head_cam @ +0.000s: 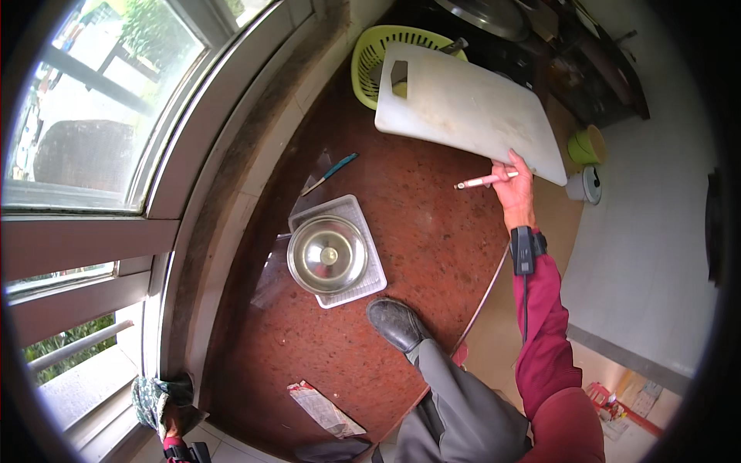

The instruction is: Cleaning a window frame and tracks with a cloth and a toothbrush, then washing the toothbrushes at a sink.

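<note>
My right hand (512, 182) holds a slim pale-handled tool (478, 182) whose exact kind I cannot tell. Its fingers are at the lower edge of a white plastic cutting board (463, 107), which lies tilted over a green plastic basket (363, 69). At the lower left, my left hand (172, 421) is at the window frame with a green-and-white patterned cloth (148, 402), which hides most of the fingers. On the reddish-brown stone counter (417, 231), a shiny metal bowl (328, 254) rests on a white plastic tray (373, 272).
My black shoe (396, 321) is on the counter, close to the tray. A blue-handled slim tool (333, 169) and a crumpled wrapper (325, 408) lie there too. Window frames (168, 156) run along the left. Green (586, 144) and white (583, 185) containers stand beyond the cutting board.
</note>
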### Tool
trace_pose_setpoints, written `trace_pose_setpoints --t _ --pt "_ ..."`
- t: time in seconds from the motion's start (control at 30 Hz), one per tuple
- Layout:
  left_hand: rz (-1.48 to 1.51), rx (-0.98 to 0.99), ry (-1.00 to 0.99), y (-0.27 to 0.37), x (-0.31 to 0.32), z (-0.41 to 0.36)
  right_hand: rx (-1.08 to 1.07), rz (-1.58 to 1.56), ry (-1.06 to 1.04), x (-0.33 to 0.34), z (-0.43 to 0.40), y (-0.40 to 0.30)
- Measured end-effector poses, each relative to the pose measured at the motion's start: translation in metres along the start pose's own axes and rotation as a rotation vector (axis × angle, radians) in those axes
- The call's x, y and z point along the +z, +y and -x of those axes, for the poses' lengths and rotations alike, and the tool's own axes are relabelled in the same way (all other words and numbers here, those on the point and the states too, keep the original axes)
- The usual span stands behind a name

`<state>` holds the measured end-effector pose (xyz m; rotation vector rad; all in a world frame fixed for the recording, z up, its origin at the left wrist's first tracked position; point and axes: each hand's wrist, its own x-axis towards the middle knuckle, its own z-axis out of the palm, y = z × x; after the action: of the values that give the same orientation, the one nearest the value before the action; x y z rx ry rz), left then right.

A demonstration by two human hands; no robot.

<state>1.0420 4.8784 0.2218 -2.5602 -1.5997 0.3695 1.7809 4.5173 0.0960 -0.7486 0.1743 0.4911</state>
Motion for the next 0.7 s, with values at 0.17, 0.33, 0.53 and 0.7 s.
trace_pose_setpoints --t 0.17,0.33,0.53,0.7 --pt "-0.003 -0.012 -0.015 -0.006 -0.007 0.003 0.109 -0.139 -0.077 0.029 -0.036 0.055" --pt "0.002 -0.015 -0.023 -0.003 -0.007 0.004 0.213 -0.154 -0.058 0.044 -0.049 0.103" --pt "0.000 -0.013 -0.038 0.001 -0.007 0.007 0.341 -0.006 0.162 0.061 -0.065 0.124" --pt "0.015 -0.009 -0.043 0.001 -0.007 0.009 0.363 -0.010 0.364 0.054 -0.072 0.140"
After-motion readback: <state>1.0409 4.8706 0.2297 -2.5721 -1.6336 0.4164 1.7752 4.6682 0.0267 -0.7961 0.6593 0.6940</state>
